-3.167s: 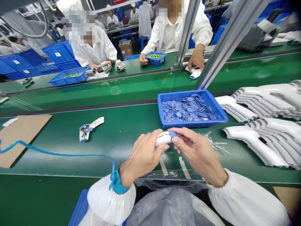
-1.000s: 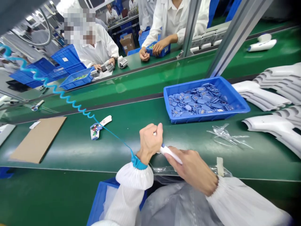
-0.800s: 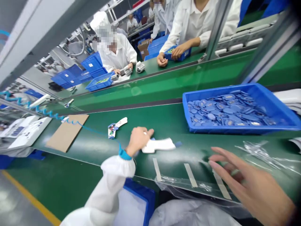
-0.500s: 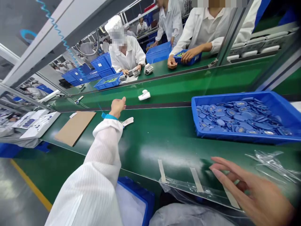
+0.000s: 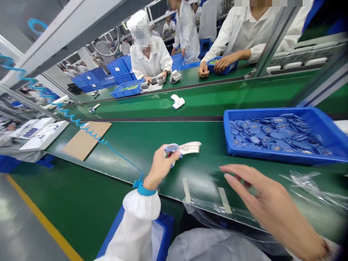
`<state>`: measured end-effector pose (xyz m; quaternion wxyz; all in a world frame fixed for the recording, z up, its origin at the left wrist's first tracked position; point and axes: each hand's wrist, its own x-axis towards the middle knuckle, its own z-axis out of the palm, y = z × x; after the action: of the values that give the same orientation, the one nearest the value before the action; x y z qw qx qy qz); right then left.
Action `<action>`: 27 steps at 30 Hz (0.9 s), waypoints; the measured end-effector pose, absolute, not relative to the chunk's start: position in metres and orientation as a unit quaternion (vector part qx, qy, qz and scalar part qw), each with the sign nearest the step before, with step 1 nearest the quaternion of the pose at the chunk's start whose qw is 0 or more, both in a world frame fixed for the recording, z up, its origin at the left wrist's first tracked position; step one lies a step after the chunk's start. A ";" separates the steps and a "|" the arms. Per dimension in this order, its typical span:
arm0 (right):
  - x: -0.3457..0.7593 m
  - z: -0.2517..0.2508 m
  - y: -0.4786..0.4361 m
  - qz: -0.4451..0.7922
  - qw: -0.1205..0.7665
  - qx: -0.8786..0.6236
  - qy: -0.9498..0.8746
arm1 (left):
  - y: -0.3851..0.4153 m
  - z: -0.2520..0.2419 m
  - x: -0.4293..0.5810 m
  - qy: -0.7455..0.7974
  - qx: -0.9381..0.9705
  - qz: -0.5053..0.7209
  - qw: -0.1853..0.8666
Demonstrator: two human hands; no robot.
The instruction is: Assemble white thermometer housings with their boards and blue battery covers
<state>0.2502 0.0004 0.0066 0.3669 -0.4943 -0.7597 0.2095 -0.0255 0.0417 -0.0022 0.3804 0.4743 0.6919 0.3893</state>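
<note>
My left hand (image 5: 160,167) is closed on a white thermometer half-shell with a blue end and coloured wires (image 5: 181,148), held just above the green bench (image 5: 136,145). A blue wrist strap with a coiled blue cord (image 5: 89,133) runs from that wrist up to the left. My right hand (image 5: 268,204) hovers open over the bench's near edge, fingers stretched toward the left hand, holding nothing. A finished white thermometer (image 5: 177,101) lies on the green conveyor belt (image 5: 217,98) beyond. A blue tray of several blue buttons (image 5: 280,154) stands to the right.
A brown cardboard sheet (image 5: 87,139) lies on the bench at left. Crumpled clear film (image 5: 310,181) lies near the tray. A clear plastic bag is taped to the near edge (image 5: 206,206). People in white coats work across the belt with blue trays (image 5: 127,88). A blue bin (image 5: 163,232) sits below.
My left hand put the assembled thermometer onto the conveyor, then picked the wired half-shell off the bench and drew it back toward me. My right hand let go and stays open.
</note>
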 end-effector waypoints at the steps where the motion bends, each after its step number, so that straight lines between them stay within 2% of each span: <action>1: 0.244 0.015 0.006 0.199 0.379 -0.478 -0.767 | 0.034 0.001 -0.005 0.652 0.506 0.395 0.403; 4: 0.239 0.025 0.015 0.165 0.394 -0.459 -0.779 | 0.014 0.010 0.039 0.536 0.592 0.394 0.454; 7: 0.246 0.023 0.010 0.134 0.366 -0.476 -0.788 | 0.004 0.013 0.063 0.495 0.644 0.372 0.449; 10: 0.249 0.030 -0.004 0.071 0.326 -0.508 -0.794 | 0.002 0.012 0.076 0.498 0.720 0.320 0.361; 13: 0.254 0.051 -0.019 -0.032 0.278 -0.525 -0.804 | 0.005 0.013 0.083 0.544 0.778 0.243 0.198; 15: 0.267 0.057 -0.021 -0.063 0.260 -0.549 -0.792 | 0.010 0.013 0.082 0.586 0.757 0.237 0.164; 17: 0.291 0.044 -0.018 -0.034 0.246 -0.600 -0.761 | 0.016 0.012 0.078 0.614 0.698 0.278 0.242; 22: 0.364 -0.034 -0.006 0.028 0.211 -0.715 -0.667 | 0.018 0.007 0.063 0.586 0.501 0.349 0.533; 25: 0.393 -0.051 -0.012 0.013 0.246 -0.720 -0.649 | 0.011 0.006 0.062 0.550 0.447 0.351 0.612; 27: 0.416 -0.047 -0.019 -0.053 0.261 -0.727 -0.633 | 0.008 0.005 0.065 0.531 0.436 0.349 0.637</action>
<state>0.4157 -0.0188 -0.0475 0.2614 -0.7267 -0.6330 -0.0528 0.0652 0.0078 0.0049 0.6365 0.4365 0.5314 0.3491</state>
